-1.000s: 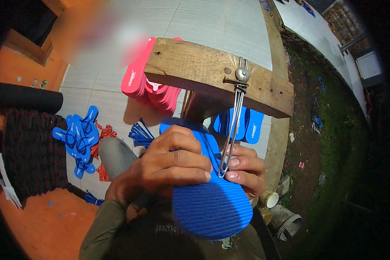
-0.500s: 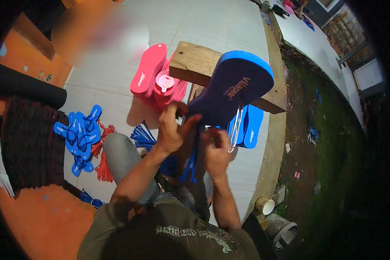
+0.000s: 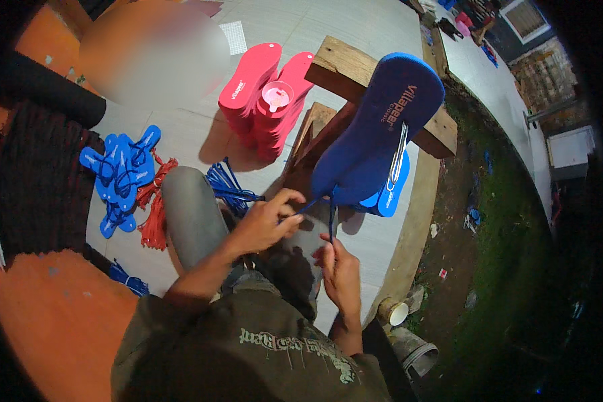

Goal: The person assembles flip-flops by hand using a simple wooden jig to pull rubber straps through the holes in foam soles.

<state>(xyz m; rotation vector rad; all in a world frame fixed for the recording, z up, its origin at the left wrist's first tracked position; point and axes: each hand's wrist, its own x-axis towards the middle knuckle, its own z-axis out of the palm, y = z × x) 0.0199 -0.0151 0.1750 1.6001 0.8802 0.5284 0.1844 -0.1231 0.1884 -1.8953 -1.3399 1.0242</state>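
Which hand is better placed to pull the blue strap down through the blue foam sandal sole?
Right, probably: the right hand sits directly below the blue strap; the left hand reaches in sideways.

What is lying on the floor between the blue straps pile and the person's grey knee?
In the head view, a red string bundle lies there.

We see a red sandal stack on the tiles, blue straps piled left, paper cup near the grass.

I see a matt blue foam sandal sole, a shiny metal wire tool, rough bare wooden worktop, smooth pale floor tiles.
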